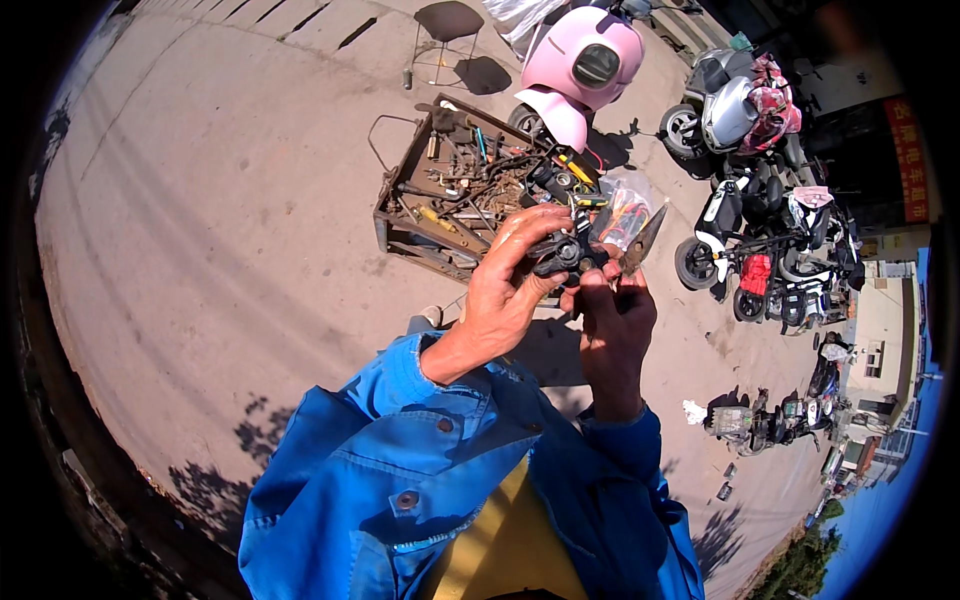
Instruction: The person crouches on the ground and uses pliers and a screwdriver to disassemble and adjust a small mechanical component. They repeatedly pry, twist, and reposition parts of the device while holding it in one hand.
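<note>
My left hand (495,310) grips a small black mechanical part (562,252) from the left, its fingers curled round it. My right hand (615,335) pinches the lower right of the same part and also has what look like pliers (638,240), jaws pointing up. Just beyond my hands is a rusty metal tray cart (390,205) full of scattered tools, wrenches and yellow-handled items, with a clear plastic bag (625,195) holding coloured wires at its right end.
A pink scooter (580,60) stands behind the cart. Silver (730,110) and white-black scooters (725,220) line the right side, with more two-wheelers (775,420) farther down. A folding stool (445,22) stands at the top. Concrete paving (200,200) surrounds me.
</note>
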A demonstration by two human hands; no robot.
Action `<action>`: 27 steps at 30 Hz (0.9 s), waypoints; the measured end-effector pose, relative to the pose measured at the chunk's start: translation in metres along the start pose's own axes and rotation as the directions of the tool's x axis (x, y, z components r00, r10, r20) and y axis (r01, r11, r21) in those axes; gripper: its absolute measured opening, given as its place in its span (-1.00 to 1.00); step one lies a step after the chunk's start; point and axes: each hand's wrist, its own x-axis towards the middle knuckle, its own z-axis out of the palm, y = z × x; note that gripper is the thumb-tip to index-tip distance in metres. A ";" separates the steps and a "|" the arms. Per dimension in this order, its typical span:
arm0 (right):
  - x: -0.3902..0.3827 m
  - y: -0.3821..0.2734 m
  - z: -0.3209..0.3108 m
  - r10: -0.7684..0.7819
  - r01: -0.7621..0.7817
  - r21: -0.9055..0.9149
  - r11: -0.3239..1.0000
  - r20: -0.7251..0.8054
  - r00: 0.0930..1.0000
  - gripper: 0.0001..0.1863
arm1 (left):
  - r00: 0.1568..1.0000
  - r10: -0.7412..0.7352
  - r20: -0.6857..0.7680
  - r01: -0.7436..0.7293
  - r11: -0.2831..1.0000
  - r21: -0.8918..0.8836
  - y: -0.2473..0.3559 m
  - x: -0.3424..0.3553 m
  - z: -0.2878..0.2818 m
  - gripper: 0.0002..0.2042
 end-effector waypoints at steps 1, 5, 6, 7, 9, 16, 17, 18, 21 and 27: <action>-0.001 -0.001 0.001 -0.004 0.004 0.002 1.000 -0.002 1.000 -0.69 | 1.000 0.010 0.004 -0.010 1.000 0.013 0.000 0.000 0.000 -0.57; -0.001 -0.006 0.004 -0.014 0.014 -0.002 1.000 -0.005 1.000 -0.73 | 1.000 0.020 0.018 -0.021 0.999 0.036 0.001 0.002 0.000 -0.56; -0.001 -0.006 0.003 -0.014 0.013 -0.013 1.000 -0.009 1.000 -0.74 | 1.000 0.015 0.020 -0.016 0.999 0.035 0.001 0.003 0.000 -0.56; -0.002 -0.004 0.001 -0.013 0.013 -0.025 1.000 -0.013 1.000 -0.75 | 1.000 0.017 0.022 -0.018 0.999 0.035 0.001 0.003 0.000 -0.56; -0.002 -0.004 0.000 -0.009 0.008 -0.037 0.999 -0.024 1.000 -0.76 | 0.999 0.022 0.025 -0.023 0.999 0.041 0.000 0.004 0.000 -0.55; -0.001 0.000 -0.001 -0.002 -0.003 -0.056 0.998 -0.088 0.996 -0.77 | 1.000 0.001 0.017 -0.001 1.000 0.021 -0.004 0.006 0.000 -0.57; 0.000 0.001 -0.001 -0.001 -0.005 -0.063 0.998 -0.091 0.996 -0.76 | 1.000 -0.007 0.017 0.007 1.000 0.017 -0.005 0.005 -0.001 -0.57; 0.001 0.002 -0.001 -0.006 0.002 -0.052 0.999 -0.081 0.997 -0.76 | 1.000 -0.014 0.017 0.014 1.000 0.013 -0.005 0.005 -0.001 -0.56; 0.003 0.004 -0.001 -0.017 0.015 -0.027 1.000 -0.061 0.998 -0.73 | 1.000 -0.020 0.022 0.020 1.000 -0.003 -0.008 0.005 -0.002 -0.56; 0.004 0.006 -0.004 -0.023 0.021 -0.022 1.000 -0.053 0.998 -0.62 | 0.998 -0.028 0.056 0.027 1.000 0.006 -0.013 0.008 -0.004 -0.55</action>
